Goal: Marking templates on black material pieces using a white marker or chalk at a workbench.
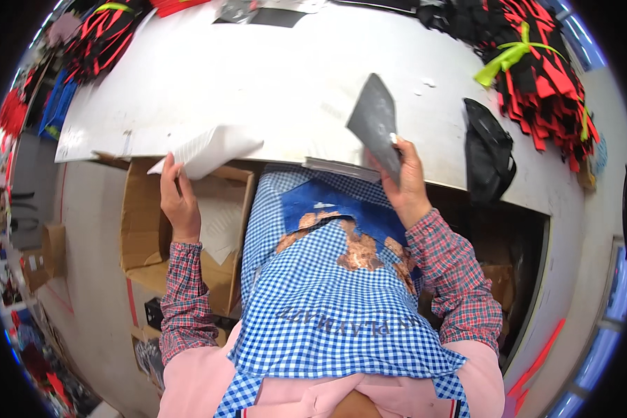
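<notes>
My left hand [181,205] pinches the edge of a white paper sheet [216,150], which curls slightly and has faint print. It hangs over an open cardboard box [141,226] beside the table's near edge. More white paper [221,226] lies inside that box. In my right hand [411,182] is a dark grey flat piece [375,115], held by its lower end and tilted up over the table. Its material is hard to make out. Close to that hand, a thin stack of flat sheets [338,168] rests at the table's near edge, partly over my lap.
A white table [258,83] spreads out ahead. Bundles of black and red strips with yellow-green ties lie at the right [536,83] and far left [103,38]. A black pouch [490,150] sits near the right edge. Dark flat pieces [275,17] lie at the far side.
</notes>
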`<state>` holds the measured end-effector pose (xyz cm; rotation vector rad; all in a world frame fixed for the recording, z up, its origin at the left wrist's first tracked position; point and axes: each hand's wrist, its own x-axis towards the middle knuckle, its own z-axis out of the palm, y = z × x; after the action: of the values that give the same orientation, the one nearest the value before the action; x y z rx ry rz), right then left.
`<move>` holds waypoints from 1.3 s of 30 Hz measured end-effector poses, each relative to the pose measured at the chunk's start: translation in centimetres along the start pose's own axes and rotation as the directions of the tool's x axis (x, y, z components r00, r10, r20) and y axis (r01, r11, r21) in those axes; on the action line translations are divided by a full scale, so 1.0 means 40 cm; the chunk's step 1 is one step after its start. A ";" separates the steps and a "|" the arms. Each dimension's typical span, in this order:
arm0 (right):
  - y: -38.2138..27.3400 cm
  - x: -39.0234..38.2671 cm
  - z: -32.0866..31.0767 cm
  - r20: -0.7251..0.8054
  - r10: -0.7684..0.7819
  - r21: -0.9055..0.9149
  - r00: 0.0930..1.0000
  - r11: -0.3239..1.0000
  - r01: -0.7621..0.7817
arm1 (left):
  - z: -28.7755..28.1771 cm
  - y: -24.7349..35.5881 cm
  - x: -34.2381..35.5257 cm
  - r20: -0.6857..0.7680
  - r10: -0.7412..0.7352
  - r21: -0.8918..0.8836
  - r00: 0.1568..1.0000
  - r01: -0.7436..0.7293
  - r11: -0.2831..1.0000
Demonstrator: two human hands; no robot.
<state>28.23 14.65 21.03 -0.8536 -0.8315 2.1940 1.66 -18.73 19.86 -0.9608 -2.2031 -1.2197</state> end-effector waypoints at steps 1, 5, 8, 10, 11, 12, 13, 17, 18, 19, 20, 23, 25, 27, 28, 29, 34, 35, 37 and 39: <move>0.002 0.008 -0.004 -0.039 0.007 0.005 0.999 1.000 -0.007 | -0.018 -0.055 -0.044 -0.005 -0.010 0.032 1.000 0.011 0.999; -0.022 0.000 -0.002 0.014 0.006 0.038 1.000 0.999 -0.007 | -0.048 -0.246 -0.277 0.139 -0.274 0.269 0.952 0.231 0.935; -0.030 -0.009 0.013 0.050 0.035 -0.001 0.998 0.999 -0.035 | -0.018 -0.361 -0.472 0.191 -0.419 0.332 0.888 0.343 0.879; -0.030 -0.014 0.020 0.039 0.014 -0.018 0.999 1.000 -0.013 | -0.007 -0.353 -0.498 0.230 -0.435 0.356 0.871 0.341 0.870; -0.028 -0.018 0.021 0.045 0.020 -0.023 0.999 1.000 -0.019 | 0.006 -0.350 -0.509 0.294 -0.535 0.362 0.792 0.426 0.829; -0.028 -0.020 0.020 0.042 0.013 -0.030 0.999 0.999 -0.012 | 0.016 -0.340 -0.497 0.356 -0.618 0.371 0.701 0.501 0.782; -0.028 -0.020 0.024 0.039 0.008 -0.038 0.999 0.999 -0.006 | 0.021 -0.339 -0.482 0.352 -0.621 0.373 0.700 0.504 0.779; -0.027 -0.020 0.034 0.025 0.020 -0.066 0.999 0.998 -0.018 | 0.012 -0.350 -0.313 0.034 -0.448 0.206 0.893 0.433 0.878; -0.027 -0.019 0.035 0.030 0.023 -0.058 0.999 0.998 -0.022 | -0.005 -0.355 -0.263 -0.075 -0.443 0.177 0.894 0.449 0.876; -0.026 -0.017 0.033 0.031 0.023 -0.048 0.999 0.999 -0.021 | -0.020 -0.354 -0.223 -0.180 -0.431 0.146 0.884 0.457 0.877; -0.025 -0.014 0.027 0.029 0.020 -0.047 0.999 0.999 -0.018 | -0.033 -0.335 -0.187 -0.217 -0.421 0.127 0.881 0.453 0.883; -0.021 -0.008 0.008 -0.003 0.002 -0.095 1.000 0.996 -0.002 | -0.037 -0.308 -0.193 -0.276 -0.402 0.100 0.873 0.442 0.892; -0.019 -0.001 0.006 0.042 0.018 -0.088 0.999 0.996 -0.014 | -0.014 -0.331 -0.312 -0.173 -0.543 0.081 0.822 0.561 0.824; -0.019 -0.005 0.004 0.029 0.005 -0.095 1.000 0.996 -0.002 | 0.050 -0.358 -0.437 0.015 -0.449 0.254 0.894 0.430 0.866; -0.019 -0.004 0.003 0.030 0.007 -0.091 1.000 0.996 -0.005 | 0.061 -0.372 -0.480 0.063 -0.434 0.294 0.899 0.399 0.868; -0.021 -0.006 0.003 0.028 0.006 -0.087 1.000 0.996 -0.003 | 0.073 -0.383 -0.508 0.115 -0.420 0.329 0.900 0.365 0.871; -0.028 -0.007 -0.012 0.066 0.024 -0.033 0.998 0.999 -0.022 | 0.135 -0.419 -0.545 0.353 -0.835 0.476 0.423 0.687 0.549; -0.029 -0.005 -0.012 0.068 0.025 -0.030 0.997 0.999 -0.023 | 0.145 -0.433 -0.561 0.386 -0.870 0.521 0.306 0.706 0.479; -0.026 -0.003 -0.002 0.076 0.036 -0.062 0.996 0.998 -0.031 | 0.158 -0.469 -0.590 0.444 -0.876 0.638 0.189 0.620 0.457; -0.015 0.002 0.011 0.067 0.042 -0.076 0.997 0.996 -0.036 | 0.162 -0.471 -0.603 0.494 -0.868 0.731 0.058 0.512 0.450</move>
<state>28.04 14.94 21.71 -0.8412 -0.9430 2.2494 3.19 -28.78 -9.72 -0.1037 -3.8930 -0.4422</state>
